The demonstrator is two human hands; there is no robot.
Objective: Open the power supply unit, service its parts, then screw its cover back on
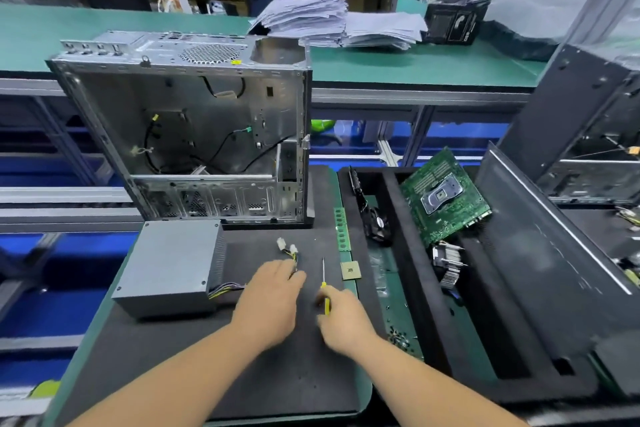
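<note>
The grey power supply unit (169, 267) lies closed on the black mat (214, 371), left of my hands. Its cable bundle (227, 288) runs right from its side and ends in white connectors (286, 245). My left hand (273, 298) lies over those cables, fingers curved around the wires just below the connectors. My right hand (341, 317) grips the yellow handle of a thin screwdriver (323, 276), whose shaft points away from me along the mat.
An empty metal computer case (194, 128) stands behind the unit. A RAM stick (342, 229) and a CPU chip (350, 270) lie right of the screwdriver. A black foam tray (485, 371) holds a motherboard (445, 198), a heatsink (448, 265), a fan and loose screws (401, 338).
</note>
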